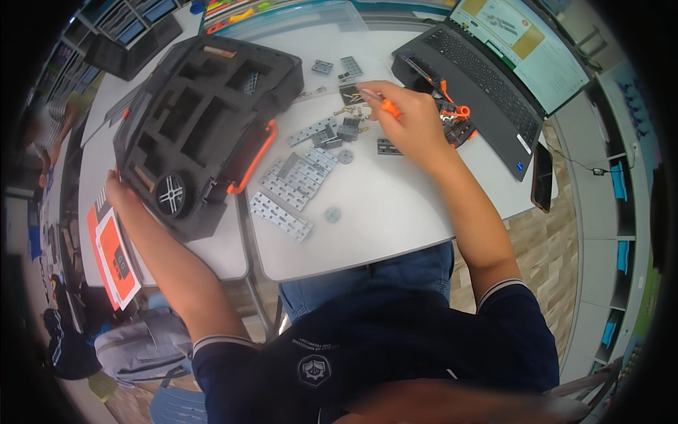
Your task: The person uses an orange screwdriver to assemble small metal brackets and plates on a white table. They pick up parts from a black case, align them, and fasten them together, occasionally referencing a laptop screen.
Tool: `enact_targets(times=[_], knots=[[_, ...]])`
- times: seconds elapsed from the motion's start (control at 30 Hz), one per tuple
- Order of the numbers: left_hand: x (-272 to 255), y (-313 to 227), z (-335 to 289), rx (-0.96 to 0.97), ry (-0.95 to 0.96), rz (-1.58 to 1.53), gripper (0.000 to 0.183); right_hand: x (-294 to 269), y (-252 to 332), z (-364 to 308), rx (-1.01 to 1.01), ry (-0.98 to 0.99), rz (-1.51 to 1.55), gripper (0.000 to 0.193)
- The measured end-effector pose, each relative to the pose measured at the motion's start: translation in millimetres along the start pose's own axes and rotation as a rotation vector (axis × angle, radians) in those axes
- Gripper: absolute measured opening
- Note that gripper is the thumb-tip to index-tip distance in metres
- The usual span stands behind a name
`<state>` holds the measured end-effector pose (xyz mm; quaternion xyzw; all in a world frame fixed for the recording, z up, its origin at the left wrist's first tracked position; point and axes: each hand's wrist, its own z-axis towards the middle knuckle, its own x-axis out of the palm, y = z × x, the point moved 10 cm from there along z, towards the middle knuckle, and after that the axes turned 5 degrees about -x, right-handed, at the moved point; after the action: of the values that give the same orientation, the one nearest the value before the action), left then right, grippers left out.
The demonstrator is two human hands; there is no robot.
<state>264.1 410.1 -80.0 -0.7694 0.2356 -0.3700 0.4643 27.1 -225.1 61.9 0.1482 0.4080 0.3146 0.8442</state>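
Observation:
My right hand [411, 116] is closed over the far middle of the table, with a small orange piece [389, 107] showing between its fingers; its exact kind is hidden. Just beside the fingertips are a dark card [351, 94] and several small brass-coloured screws [345, 111]. Grey perforated metal plates [300, 177] and small brackets [347, 128] lie nearer. My left hand [117, 189] is at the left outer side of an open black case [233, 124], beside striped paper. Its fingers are mostly hidden. The case has foam cutouts, a black wheel [171, 194] and an orange handle [254, 157].
An open laptop [480, 88] stands at the right, with a phone [542, 177] by its near edge. Black and orange parts [458, 121] sit against the laptop. Orange and white booklets [116, 261] jut over the left table edge. A grey backpack [145, 346] is below.

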Motion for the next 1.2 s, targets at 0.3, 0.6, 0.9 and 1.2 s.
enact_targets(times=[0.3, 0.6, 0.9, 1.2], knots=[[39.2, -132.4, -245.2, 0.94, -0.119, 0.138, 0.036, 4.2, 22.3, -1.4, -0.116, 0.095, -0.082, 0.021], [100.6, 6.1, -465.6, 1.254, 0.418, 0.666, 0.015, -30.2, 36.0, -15.3, -0.203, 0.021, -0.059, 0.018], [93.5, 50.9, -480.9, 1.248, 0.505, 0.869, 0.02, -60.9, 6.7, -111.5, 0.099, -0.033, 0.009, 0.024], [102.5, 60.4, -505.7, 1.465, 0.591, 0.953, 0.035, -64.6, -2.5, -130.5, 0.14, -0.079, 0.01, 0.023]])
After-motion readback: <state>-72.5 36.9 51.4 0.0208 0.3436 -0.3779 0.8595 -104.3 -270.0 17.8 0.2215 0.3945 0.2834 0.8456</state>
